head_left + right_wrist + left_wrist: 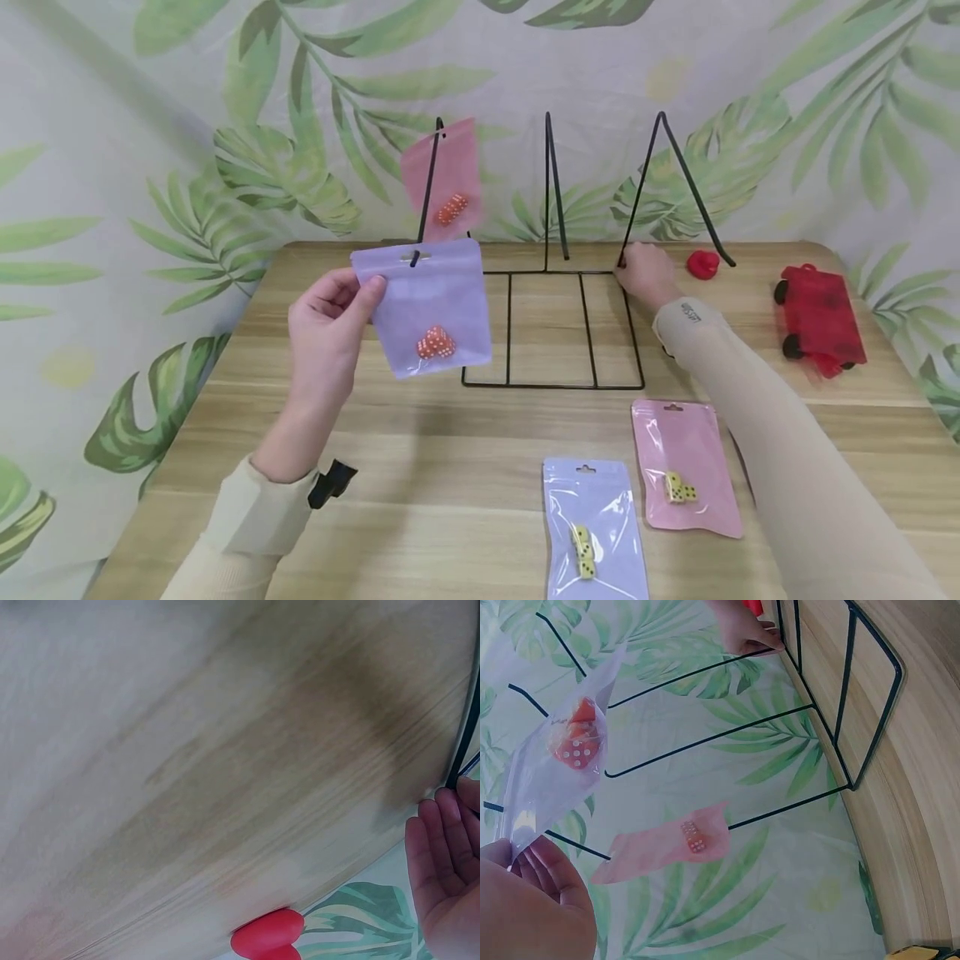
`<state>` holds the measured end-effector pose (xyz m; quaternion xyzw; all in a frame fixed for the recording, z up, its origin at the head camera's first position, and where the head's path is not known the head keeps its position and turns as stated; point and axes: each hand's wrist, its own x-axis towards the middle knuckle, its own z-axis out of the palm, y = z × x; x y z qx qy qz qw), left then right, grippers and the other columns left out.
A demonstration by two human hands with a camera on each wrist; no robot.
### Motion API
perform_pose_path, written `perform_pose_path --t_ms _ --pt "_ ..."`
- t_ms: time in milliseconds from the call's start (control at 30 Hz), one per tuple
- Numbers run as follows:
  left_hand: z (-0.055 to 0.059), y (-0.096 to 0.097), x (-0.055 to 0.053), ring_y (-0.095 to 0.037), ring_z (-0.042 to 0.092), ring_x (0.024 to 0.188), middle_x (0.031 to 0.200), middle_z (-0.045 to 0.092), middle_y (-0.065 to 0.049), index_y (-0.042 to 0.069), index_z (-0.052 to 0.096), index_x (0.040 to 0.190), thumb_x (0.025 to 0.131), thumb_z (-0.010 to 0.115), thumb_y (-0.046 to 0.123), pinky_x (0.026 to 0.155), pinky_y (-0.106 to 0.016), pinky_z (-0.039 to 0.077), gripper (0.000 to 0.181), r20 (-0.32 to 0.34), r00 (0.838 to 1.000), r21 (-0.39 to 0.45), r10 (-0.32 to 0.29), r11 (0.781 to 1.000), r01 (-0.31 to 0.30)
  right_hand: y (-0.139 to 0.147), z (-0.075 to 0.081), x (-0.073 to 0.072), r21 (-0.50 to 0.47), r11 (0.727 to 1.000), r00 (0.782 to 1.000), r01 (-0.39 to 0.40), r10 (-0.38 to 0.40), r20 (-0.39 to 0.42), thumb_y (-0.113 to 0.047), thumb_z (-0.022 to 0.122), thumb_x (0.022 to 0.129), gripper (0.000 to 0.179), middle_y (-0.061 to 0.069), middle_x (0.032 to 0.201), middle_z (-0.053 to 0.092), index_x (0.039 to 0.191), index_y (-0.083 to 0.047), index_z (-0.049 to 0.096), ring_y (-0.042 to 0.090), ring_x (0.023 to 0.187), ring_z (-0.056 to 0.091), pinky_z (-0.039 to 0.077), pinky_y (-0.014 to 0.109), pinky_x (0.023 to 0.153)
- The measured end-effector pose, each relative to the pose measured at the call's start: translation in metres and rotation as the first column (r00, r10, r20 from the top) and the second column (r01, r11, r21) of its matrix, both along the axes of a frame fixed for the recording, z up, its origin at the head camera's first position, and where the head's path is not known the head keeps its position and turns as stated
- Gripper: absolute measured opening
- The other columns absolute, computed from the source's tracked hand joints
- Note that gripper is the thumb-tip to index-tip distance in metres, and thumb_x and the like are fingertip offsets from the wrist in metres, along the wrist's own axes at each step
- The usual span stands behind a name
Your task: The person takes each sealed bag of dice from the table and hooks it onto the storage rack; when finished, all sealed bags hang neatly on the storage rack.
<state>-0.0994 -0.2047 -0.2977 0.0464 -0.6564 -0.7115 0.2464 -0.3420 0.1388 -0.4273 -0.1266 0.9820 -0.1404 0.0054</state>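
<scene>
My left hand [326,333] pinches the left edge of a lilac zip pouch [427,287] between thumb and fingers. Orange dice show through its front. The upturned tip of the left hook pokes through the pouch's hang hole. Farther back on that same hook hangs a pink pouch [442,167], also with orange dice inside. The black wire rack [553,387] has three long hooks; its middle and right ones carry nothing. At the rack's back right corner, my right hand [648,275] grips the wire, with its fingertips curled at the bar in the right wrist view [454,877].
On the wooden table [450,533] in front lie a pink pouch [686,437] and a lilac pouch [588,492], both with yellow dice. A small red rounded object [702,265] sits under the right hook. The red toy vehicle [825,321] is at the far right.
</scene>
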Motion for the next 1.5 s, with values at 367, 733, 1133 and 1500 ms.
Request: perform_pose_path --t_ms 367,733,1133,1500 --pt "0.003 0.0 -0.036 -0.004 0.051 0.061 0.071 0.061 0.008 0.016 0.065 0.08 0.088 0.074 0.016 0.055 -0.015 0.046 0.011 -0.035 0.994 -0.048 0.101 0.994 -0.103 -0.001 -0.003 -0.002 0.008 1.0 1.0 0.0 0.0 -0.019 -0.014 0.056 0.089 0.031 0.004 0.055 0.05 0.059 -0.008 0.054 0.022 0.056 0.049 0.036 0.032 0.046" --pt "0.008 0.007 -0.081 -0.007 0.044 0.065 0.07 0.053 0.008 0.022 0.059 0.072 0.085 0.077 0.021 0.057 -0.017 0.036 0.021 -0.056 0.972 -0.043 0.23 0.972 -0.232 0.001 -0.007 -0.002 0.006 1.0 1.0 -0.012 0.012 -0.027 -0.014 0.058 0.091 0.033 0.006 0.055 0.056 0.059 -0.007 0.057 0.022 0.055 0.05 0.039 0.032 0.047" --pt "0.007 0.007 -0.112 -0.007 0.043 0.07 0.07 0.047 0.006 0.017 0.058 0.073 0.082 0.08 0.022 0.063 -0.019 0.035 0.024 -0.035 0.96 0.038 0.278 0.96 -0.277 -0.003 -0.002 0.004 0.028 1.0 1.0 0.0 0.001 -0.023 -0.015 0.058 0.091 0.031 0.008 0.061 0.059 0.061 -0.007 0.057 0.024 0.059 0.053 0.043 0.037 0.05" --pt "-0.063 0.007 -0.06 -0.011 0.04 0.09 0.097 0.039 0.004 0.01 0.041 0.109 0.102 0.051 0.028 0.084 -0.024 0.039 0.022 -0.037 0.955 -0.09 0.293 0.951 -0.295 -0.02 -0.006 0.004 0.001 1.0 0.999 -0.026 0.026 -0.021 -0.011 0.056 0.09 0.039 0.003 0.054 0.048 0.053 -0.011 0.044 0.022 0.057 0.047 0.04 0.035 0.051"
